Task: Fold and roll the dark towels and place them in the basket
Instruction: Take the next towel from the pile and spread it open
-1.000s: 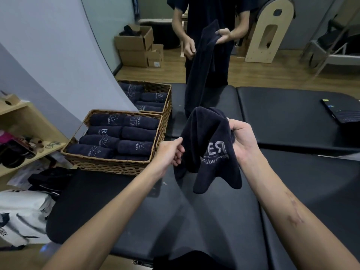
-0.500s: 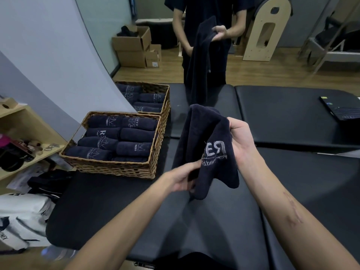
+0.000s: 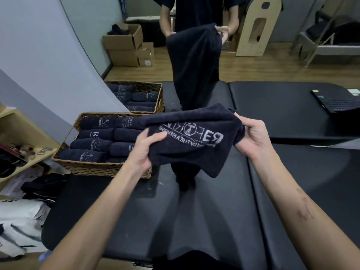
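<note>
A dark towel with pale lettering is stretched sideways in the air above the black padded table. My left hand grips its left edge and my right hand grips its right edge. One corner droops toward the table. To the left stands a wicker basket packed with several rolled dark towels. A second wicker basket with rolled towels sits behind it.
Across the table a person holds up another dark towel. A laptop lies at the table's far right. Cardboard boxes stand on the floor behind. A wooden shelf and bags are at left.
My left hand took the towel's lower left edge and pulled it left, so the hanging towel now spreads wide between both hands. The person opposite opened out their towel.
</note>
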